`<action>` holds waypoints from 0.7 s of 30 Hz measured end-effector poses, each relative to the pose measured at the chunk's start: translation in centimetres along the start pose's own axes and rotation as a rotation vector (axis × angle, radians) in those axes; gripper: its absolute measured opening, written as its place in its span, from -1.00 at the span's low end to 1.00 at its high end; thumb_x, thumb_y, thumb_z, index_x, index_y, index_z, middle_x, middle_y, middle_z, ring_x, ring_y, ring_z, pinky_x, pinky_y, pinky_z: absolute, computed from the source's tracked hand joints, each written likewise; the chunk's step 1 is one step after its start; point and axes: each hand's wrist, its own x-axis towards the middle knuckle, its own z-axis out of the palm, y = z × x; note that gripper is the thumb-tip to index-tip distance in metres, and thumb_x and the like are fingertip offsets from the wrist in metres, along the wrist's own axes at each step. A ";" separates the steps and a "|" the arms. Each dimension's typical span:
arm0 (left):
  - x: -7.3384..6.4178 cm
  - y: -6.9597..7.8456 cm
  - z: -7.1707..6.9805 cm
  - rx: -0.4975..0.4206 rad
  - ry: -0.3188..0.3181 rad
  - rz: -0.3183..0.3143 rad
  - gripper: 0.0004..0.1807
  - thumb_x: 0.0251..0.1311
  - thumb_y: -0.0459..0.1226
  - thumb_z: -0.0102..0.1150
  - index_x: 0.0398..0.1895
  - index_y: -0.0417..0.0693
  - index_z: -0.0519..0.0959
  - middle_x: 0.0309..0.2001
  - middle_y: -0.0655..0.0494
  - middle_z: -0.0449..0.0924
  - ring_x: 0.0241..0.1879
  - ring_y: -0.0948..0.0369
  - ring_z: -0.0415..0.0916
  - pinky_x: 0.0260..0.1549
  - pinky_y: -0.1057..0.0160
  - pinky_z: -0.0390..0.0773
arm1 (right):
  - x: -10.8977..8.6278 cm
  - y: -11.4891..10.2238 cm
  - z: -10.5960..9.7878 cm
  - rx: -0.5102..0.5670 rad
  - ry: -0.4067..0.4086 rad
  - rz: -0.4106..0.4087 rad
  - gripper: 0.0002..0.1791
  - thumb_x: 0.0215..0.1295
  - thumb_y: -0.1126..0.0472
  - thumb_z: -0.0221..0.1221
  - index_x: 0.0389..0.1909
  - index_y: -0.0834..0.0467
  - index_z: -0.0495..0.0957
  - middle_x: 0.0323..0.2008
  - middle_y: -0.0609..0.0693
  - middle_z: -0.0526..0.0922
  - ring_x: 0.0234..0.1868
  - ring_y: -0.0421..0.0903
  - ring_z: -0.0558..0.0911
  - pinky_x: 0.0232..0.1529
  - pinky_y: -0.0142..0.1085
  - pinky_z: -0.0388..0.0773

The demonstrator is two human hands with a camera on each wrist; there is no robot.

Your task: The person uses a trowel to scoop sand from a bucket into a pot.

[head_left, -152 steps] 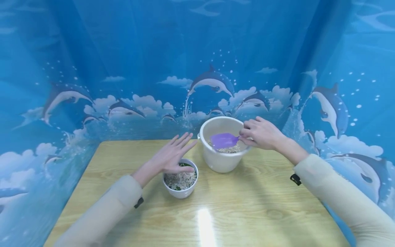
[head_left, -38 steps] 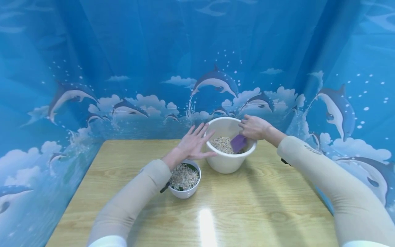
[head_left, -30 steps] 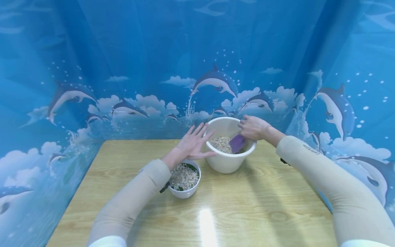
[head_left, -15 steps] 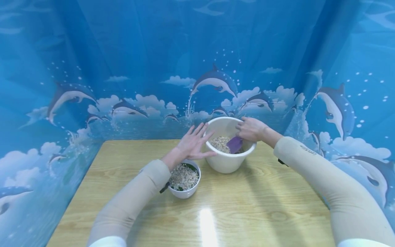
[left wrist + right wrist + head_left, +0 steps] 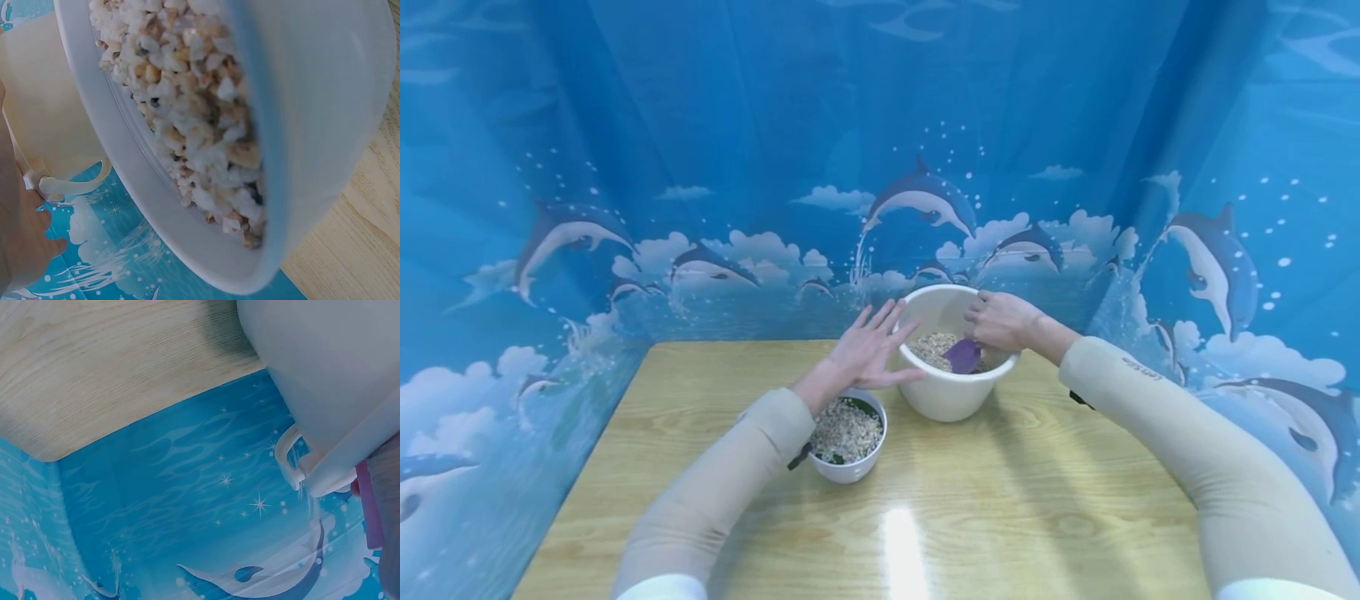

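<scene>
Right-hand grip (image 5: 1002, 321) is curled round a purple plastic scoop (image 5: 964, 357), apparently tilted so it digs into pale gravel (image 5: 931, 348) just below-left, inside the round white plastic bucket (image 5: 943, 404), with the spread-fingered left hand (image 5: 867, 352) opposite maybe steadying it, small round white bowl (image 5: 847, 473) farther left.

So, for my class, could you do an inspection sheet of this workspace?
Surface: pale wood-grain table.
Job's things: purple plastic scoop inside a white round plastic bucket with pale mixed gravel; white round bowl, also holding gravel, stands nearby.
Clutter: nothing seen.
Grips: left grip has spread fingers beside the bucket, contact unclear; right grip holds the scoop.
Cables: nothing seen.
Surroundings: blue dolphin-print curtain behind and at both sides.
</scene>
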 end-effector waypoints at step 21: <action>0.0 0.2 -0.1 0.005 -0.015 -0.008 0.10 0.34 0.54 -0.25 0.75 0.12 -0.04 0.76 -0.17 -0.27 0.75 -0.13 -0.19 0.71 -0.22 -0.17 | 0.8 -1.2 0.3 0.085 0.030 0.008 -0.70 0.46 -0.16 0.25 -0.05 -0.04 0.73 -0.17 0.00 0.79 -0.11 -0.01 0.72 0.07 -0.08 0.64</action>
